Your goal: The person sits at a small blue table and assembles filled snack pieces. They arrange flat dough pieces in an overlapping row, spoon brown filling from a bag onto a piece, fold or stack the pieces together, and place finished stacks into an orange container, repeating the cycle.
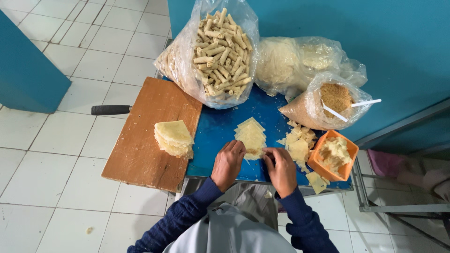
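**Rolling station: both hands at the near corner of a pastry sheet**

Working at the near edge of the blue counter (220, 131), both hands meet on one wrapper (251, 136), a pale diamond-shaped sheet with a dab of brown filling at its near corner. The left hand (228, 164) pinches that corner from the left; the right hand (281, 169) pinches it from the right. Fingers of both are curled narrow on the sheet's edge, thumbs tucked under, so the exact grip cannot be told.

Key relation: the wrapper lies directly ahead of the hands, its long axis running away from the person, far tip pointing toward the bags. Both hands are about equally near and touching it.

Surroundings:
- Stack of wrappers (173, 138) on a wooden board (150, 136), left of the hands, apart from them.
- Loose sheets (300, 143) just right of the wrapper.
- Orange tub (349, 154) of pale filling, near the right hand.
- Bag of finished rolls (220, 51) at the far side.
- Bag of brown crumbs (323, 105) with white spoons, far right.
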